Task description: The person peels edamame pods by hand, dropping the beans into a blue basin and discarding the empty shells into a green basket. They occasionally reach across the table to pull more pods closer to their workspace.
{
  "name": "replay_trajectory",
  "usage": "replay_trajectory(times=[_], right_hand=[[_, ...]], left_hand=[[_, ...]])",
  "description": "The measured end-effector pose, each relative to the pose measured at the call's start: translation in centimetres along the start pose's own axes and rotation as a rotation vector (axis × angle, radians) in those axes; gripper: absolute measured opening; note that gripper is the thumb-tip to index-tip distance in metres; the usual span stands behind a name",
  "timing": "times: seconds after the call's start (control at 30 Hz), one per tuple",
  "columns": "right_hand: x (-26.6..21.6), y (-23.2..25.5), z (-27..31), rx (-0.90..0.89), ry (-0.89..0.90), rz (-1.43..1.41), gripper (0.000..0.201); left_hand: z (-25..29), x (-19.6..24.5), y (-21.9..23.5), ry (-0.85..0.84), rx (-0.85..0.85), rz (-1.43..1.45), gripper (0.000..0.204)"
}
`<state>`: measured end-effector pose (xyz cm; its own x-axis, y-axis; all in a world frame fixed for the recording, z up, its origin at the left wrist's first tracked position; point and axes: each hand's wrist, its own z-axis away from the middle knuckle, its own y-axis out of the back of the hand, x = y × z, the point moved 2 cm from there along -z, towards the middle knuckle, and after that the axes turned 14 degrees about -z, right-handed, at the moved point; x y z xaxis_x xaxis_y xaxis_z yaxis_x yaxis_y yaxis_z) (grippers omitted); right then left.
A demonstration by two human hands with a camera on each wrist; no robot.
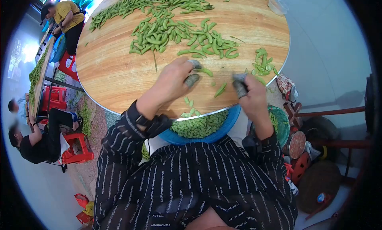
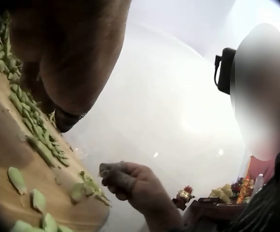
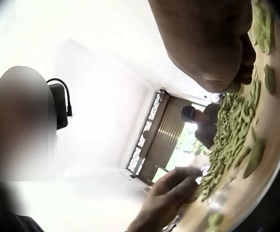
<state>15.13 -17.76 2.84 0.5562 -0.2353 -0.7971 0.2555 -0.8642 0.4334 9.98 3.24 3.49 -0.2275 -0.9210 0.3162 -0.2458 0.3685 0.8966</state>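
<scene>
Over the wooden table, my left hand (image 1: pixel 172 79) has its grey-covered thumb and forefinger apart. Its forefinger is right at the end of a green bean pod (image 1: pixel 206 72). My right hand (image 1: pixel 253 98), also wearing grey finger covers, is curled with thumb and forefinger together; in the left wrist view nothing clear shows between these fingertips. Between the hands lies another pod (image 1: pixel 221 89). Several shelled beans (image 1: pixel 191 110) sit at the table's near edge, above a blue basin (image 1: pixel 232 122) of beans. Beside my right hand is a small heap of opened pods (image 1: pixel 262 63).
A large heap of pods (image 1: pixel 159 35) spreads across the far part of the round table (image 1: pixel 107 71). A clear plastic tub (image 1: pixel 277 7) stands at the far right. Below right is a green basket (image 1: pixel 280 126). Other people sit at a long table on the left, near red stools (image 1: pixel 75 148).
</scene>
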Motion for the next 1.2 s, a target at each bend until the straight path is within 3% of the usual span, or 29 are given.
replay_trajectory(times=[0.07,0.17,0.23,0.27,0.33,0.37,0.43,0.5,0.6,0.77,0.83,1.2], right_hand=[[-0.3,-2.1,0.6,-0.176,-0.037,-0.249,0.016],[0.4,-3.4,1.1,-0.168,-0.023,-0.193,0.018],[0.6,-3.3,1.2,-0.093,-0.106,-0.202,0.018],[0.8,-3.1,1.2,-0.056,-0.183,-0.368,0.017],[0.9,-2.9,1.1,-0.008,-0.262,-0.529,0.017],[0.6,-3.1,1.0,-0.005,-0.299,-0.660,0.017],[-0.6,-3.4,0.6,-0.008,-0.336,-0.795,0.017],[-1.8,-4.0,0.5,-0.165,-0.573,-1.043,0.014],[-2.5,-4.8,0.6,-0.286,-0.534,-1.108,0.011],[-3.1,-5.1,0.6,-0.295,-0.601,-1.086,0.010],[-3.3,-5.2,0.7,-0.294,-0.606,-1.073,0.010],[-2.9,-5.8,1.0,-0.271,-0.543,-1.055,0.010]], left_hand=[[-1.4,-0.4,-2.0,-0.049,0.001,-0.073,0.018],[-2.5,-1.2,-3.6,-0.033,-0.064,-0.150,0.017],[-2.6,-1.2,-3.7,-0.031,-0.071,-0.233,0.017],[-2.3,-1.0,-3.7,-0.037,-0.075,-0.225,0.017],[-1.3,-1.0,-2.6,0.156,-0.031,0.291,0.013],[-0.7,-0.5,-1.8,0.156,-0.035,0.295,0.013],[0.9,0.4,-0.6,0.438,-0.278,0.962,0.013],[2.2,1.4,0.1,0.437,-0.278,0.952,0.014],[3.1,1.6,0.4,0.413,-0.254,0.950,0.013],[3.8,1.9,1.0,0.354,-0.217,0.864,0.011],[3.8,2.0,1.2,0.274,-0.176,0.700,0.011],[4.0,2.4,1.9,0.218,-0.153,0.545,0.011]])
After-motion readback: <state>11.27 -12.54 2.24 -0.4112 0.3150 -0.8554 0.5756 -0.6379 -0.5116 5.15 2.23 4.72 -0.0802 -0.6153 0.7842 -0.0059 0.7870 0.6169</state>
